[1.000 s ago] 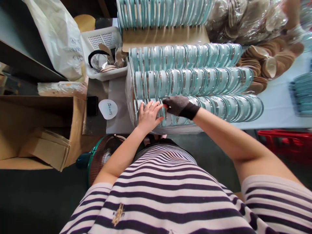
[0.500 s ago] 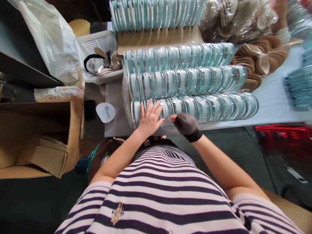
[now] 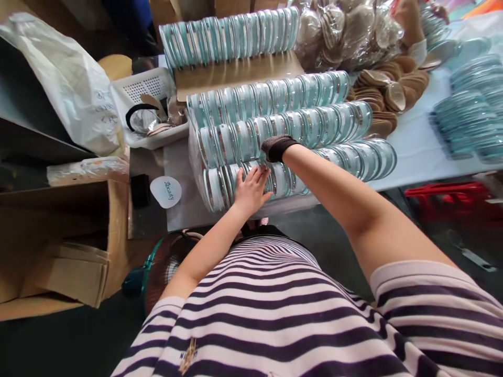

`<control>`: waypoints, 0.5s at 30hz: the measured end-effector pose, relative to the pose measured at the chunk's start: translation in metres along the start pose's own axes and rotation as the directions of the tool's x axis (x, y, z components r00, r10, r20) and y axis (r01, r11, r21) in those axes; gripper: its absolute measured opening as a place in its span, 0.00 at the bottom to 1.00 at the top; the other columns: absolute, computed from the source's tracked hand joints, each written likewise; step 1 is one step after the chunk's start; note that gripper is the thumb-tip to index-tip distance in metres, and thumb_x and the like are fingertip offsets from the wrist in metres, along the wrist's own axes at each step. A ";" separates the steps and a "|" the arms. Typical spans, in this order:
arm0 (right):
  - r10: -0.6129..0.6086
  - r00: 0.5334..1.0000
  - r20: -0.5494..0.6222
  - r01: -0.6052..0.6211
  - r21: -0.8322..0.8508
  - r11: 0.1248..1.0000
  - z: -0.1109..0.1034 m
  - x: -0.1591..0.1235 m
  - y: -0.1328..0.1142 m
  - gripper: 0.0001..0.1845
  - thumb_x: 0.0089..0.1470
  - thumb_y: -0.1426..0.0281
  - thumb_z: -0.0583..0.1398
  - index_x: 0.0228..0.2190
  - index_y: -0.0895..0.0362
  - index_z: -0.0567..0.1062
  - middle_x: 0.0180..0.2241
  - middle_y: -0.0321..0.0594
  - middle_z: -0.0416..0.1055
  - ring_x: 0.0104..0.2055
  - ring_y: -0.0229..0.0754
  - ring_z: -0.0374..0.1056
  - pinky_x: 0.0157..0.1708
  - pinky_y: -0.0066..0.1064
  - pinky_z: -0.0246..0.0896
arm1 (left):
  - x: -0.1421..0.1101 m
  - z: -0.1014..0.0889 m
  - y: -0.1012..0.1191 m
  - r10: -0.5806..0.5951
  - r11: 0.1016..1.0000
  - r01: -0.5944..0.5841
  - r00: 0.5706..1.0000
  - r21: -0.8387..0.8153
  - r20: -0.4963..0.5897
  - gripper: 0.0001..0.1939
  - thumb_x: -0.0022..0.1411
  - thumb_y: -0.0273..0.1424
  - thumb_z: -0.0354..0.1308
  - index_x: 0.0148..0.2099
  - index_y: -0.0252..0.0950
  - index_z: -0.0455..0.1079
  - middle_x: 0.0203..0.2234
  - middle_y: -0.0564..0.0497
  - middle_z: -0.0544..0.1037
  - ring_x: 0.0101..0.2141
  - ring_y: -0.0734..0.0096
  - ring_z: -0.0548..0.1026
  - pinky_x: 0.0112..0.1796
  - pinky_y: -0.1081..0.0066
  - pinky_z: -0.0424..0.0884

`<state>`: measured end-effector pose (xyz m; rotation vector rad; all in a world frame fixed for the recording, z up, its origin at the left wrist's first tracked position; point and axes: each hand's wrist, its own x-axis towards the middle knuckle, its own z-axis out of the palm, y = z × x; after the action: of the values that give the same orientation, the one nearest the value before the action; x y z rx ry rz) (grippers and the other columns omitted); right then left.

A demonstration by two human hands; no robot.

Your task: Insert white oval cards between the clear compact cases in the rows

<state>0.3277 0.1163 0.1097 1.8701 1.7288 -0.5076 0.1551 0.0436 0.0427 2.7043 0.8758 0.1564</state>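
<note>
Several rows of round, teal-rimmed mirror discs [image 3: 314, 123] stand on edge, packed side by side on a white table [image 3: 416, 152]. My bare left hand [image 3: 251, 191] lies flat with fingers stretched on the left part of the nearest row [image 3: 353, 157]. My right hand [image 3: 277, 146] wears a dark mesh glove and sits at the gap between the nearest and second rows. Only its back and cuff show; its fingers point away and are hidden.
Left of the rows stand a white basket [image 3: 155, 86] with odds and ends, a white plastic bag [image 3: 66, 78], an open cardboard box [image 3: 58, 241] and an oval white label [image 3: 165, 191]. Brown pads [image 3: 389, 86], more disc stacks [image 3: 467, 115] and another person's arm [image 3: 411, 23] are at the right.
My gloved right hand rose from the table's near edge to the gap above the nearest row. My left hand stayed on that row. The view tilted to the right.
</note>
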 end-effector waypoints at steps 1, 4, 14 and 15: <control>-0.023 1.000 0.008 0.023 0.039 0.999 0.002 0.001 0.002 0.25 0.50 0.74 0.63 0.52 0.61 0.77 0.47 0.52 0.76 0.48 0.51 0.74 0.46 0.39 0.67 | 0.000 0.001 0.000 0.003 1.000 -0.003 1.000 -0.002 -0.008 0.35 0.67 0.44 0.52 0.71 0.40 0.53 0.68 0.46 0.59 0.68 0.56 0.54 0.67 0.43 0.37; -0.097 0.995 -0.031 0.100 0.146 0.984 0.009 0.001 0.012 0.26 0.49 0.74 0.61 0.51 0.57 0.78 0.44 0.45 0.78 0.45 0.46 0.74 0.45 0.32 0.65 | 0.001 0.002 -0.001 0.005 1.000 -0.006 1.000 -0.011 -0.024 0.34 0.66 0.43 0.53 0.71 0.43 0.54 0.68 0.47 0.60 0.68 0.55 0.54 0.67 0.43 0.35; -0.029 0.930 -0.366 0.180 0.385 0.905 0.141 -0.100 -0.001 0.12 0.53 0.72 0.58 0.35 0.60 0.81 0.39 0.46 0.79 0.41 0.45 0.75 0.40 0.29 0.64 | -0.002 0.000 0.002 0.005 0.998 -0.007 0.999 -0.069 -0.034 0.35 0.64 0.41 0.57 0.71 0.43 0.54 0.68 0.47 0.60 0.68 0.56 0.54 0.67 0.47 0.30; -0.015 0.936 -0.352 0.169 0.411 0.896 0.164 -0.104 -0.008 0.13 0.54 0.72 0.58 0.37 0.60 0.81 0.41 0.46 0.79 0.42 0.45 0.75 0.40 0.29 0.65 | -0.003 -0.001 0.003 -0.003 0.998 0.001 1.000 -0.065 -0.030 0.35 0.64 0.41 0.57 0.71 0.43 0.54 0.68 0.48 0.60 0.68 0.56 0.54 0.67 0.47 0.30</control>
<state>0.3225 -0.0660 0.0433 2.3062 2.0699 -0.6880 0.1541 0.0400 0.0442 2.6474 0.8664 0.2215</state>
